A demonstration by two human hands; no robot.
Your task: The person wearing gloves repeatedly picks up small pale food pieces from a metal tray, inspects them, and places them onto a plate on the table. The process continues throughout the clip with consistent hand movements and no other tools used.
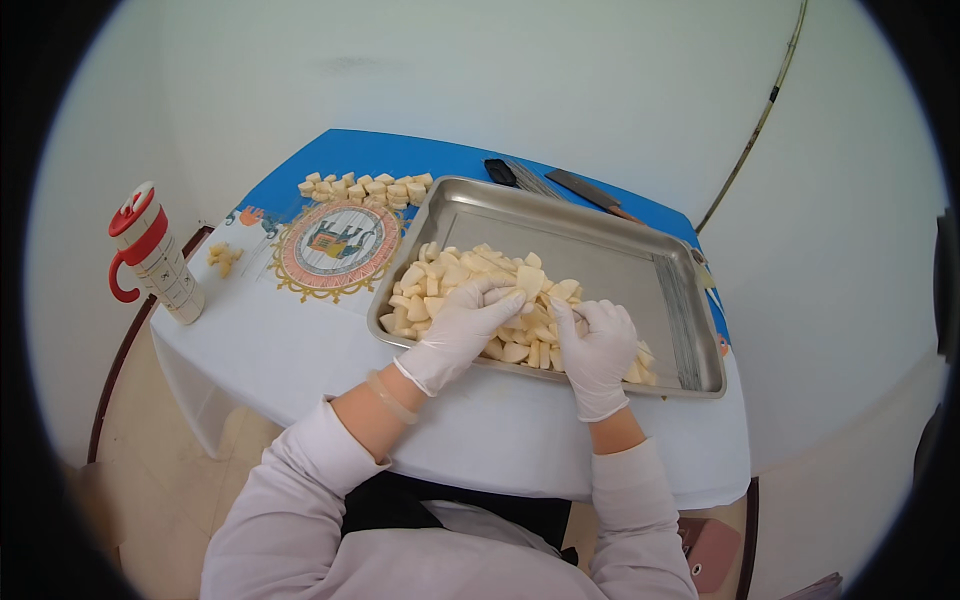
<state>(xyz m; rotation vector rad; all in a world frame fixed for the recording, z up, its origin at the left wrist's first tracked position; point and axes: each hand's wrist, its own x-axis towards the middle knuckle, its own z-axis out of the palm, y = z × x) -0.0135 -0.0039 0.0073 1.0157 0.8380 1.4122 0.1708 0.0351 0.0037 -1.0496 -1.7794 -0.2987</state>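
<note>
White gloves cover both hands, which are over a large steel tray (574,217) heaped with pale cut vegetable pieces (465,262). Between thumb and fingers, my left hand (469,322) pinches a flat pale slice (530,282). My right hand (600,345) is close beside it, thumb and forefinger together near the slice; whether a thin skewer is between them cannot be told. A bundle of thin skewers (675,322) lies along the tray's right side. Beyond the tray's left corner, filled skewers of pale chunks (367,189) lie in rows on the table.
Behind the tray are a black-ended bundle of thin sticks (532,178) and a cleaver (585,190) with a wooden handle. A red-lidded tumbler (161,255) stands at the table's left edge, near a small pile of yellowish pieces (223,259).
</note>
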